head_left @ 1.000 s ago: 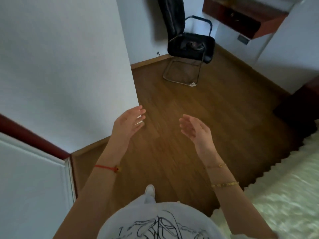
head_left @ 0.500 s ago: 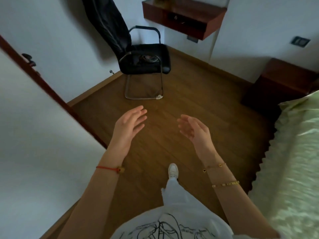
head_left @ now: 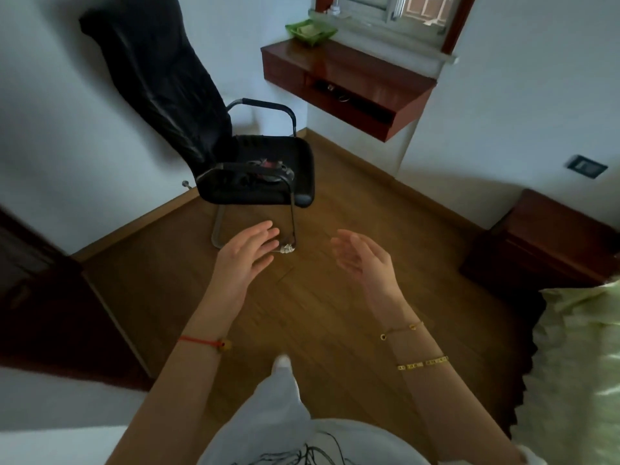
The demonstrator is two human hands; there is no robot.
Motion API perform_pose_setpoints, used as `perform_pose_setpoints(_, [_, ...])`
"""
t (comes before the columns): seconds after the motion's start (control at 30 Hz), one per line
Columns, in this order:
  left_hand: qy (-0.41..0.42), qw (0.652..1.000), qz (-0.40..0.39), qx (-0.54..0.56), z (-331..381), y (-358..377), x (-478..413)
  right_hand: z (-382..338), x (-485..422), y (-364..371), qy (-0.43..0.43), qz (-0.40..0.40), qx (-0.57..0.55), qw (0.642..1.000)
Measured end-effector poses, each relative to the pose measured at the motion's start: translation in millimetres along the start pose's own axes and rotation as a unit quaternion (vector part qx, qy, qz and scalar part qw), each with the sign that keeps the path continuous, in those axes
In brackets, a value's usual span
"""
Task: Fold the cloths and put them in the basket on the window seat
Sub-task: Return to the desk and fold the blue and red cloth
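Note:
A green basket stands on the dark wooden window seat under the window, at the top of the view; something pale lies in it. My left hand and my right hand are held out in front of me over the wooden floor, palms toward each other, fingers relaxed, holding nothing. On the seat of the black chair lies a small dark and reddish thing, too blurred to name.
The chair stands between me and the window seat, against the left wall. A dark door is at the left. A dark wooden nightstand and a bed with a pale green cover are at the right.
My view has swung to the right and I have stepped forward: the chair, the window seat and the basket have come into view. My hands keep the same empty, open pose.

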State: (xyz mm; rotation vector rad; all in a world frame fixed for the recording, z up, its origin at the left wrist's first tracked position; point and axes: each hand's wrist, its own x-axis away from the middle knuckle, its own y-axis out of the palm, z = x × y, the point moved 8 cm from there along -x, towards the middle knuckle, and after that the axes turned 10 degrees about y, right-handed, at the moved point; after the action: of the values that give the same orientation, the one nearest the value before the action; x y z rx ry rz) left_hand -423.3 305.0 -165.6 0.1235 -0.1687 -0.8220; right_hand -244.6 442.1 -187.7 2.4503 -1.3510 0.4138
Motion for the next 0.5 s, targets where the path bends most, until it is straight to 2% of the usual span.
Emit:
perform_pose_setpoints(0.33, [-0.01,0.999,0.041,0.029,9.7,28.5,-268.4,-99.8,-257.6,21.3,-0.032,-0.018,0.031,0.999])
perform_pose_setpoints(0.5, [-0.03,0.998,0.051,0.037,23.7,40.9,-384.8,-137.7,-369.3,31.6,-0.011,-0.018,0.036,0.999])
